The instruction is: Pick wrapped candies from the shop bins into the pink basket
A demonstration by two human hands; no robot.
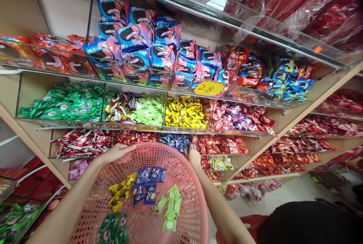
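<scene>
A pink perforated plastic basket [198,198] is tilted towards me, below the shelves. My left hand [117,152] is closed over its far rim, fingers lying along the edge. Inside the basket are small wrapped candies in groups: purple-blue ones [145,183], yellow ones [120,191], light green ones [171,204] and dark green ones [113,229]. Beyond the rim, my right hand [194,156] reaches to the compartment of purple-blue candies [177,141]. Its fingers are bent together at the candies; what lies between them is too small to make out.
Glass-fronted shelves hold green candies [68,102], yellow candies [185,111], red packets [85,142] and blue-pink cookie packs [134,36]. A yellow price tag [209,88] reads 28. At lower right is something black and rounded [309,223]. More red-filled shelves [312,125] stand at right.
</scene>
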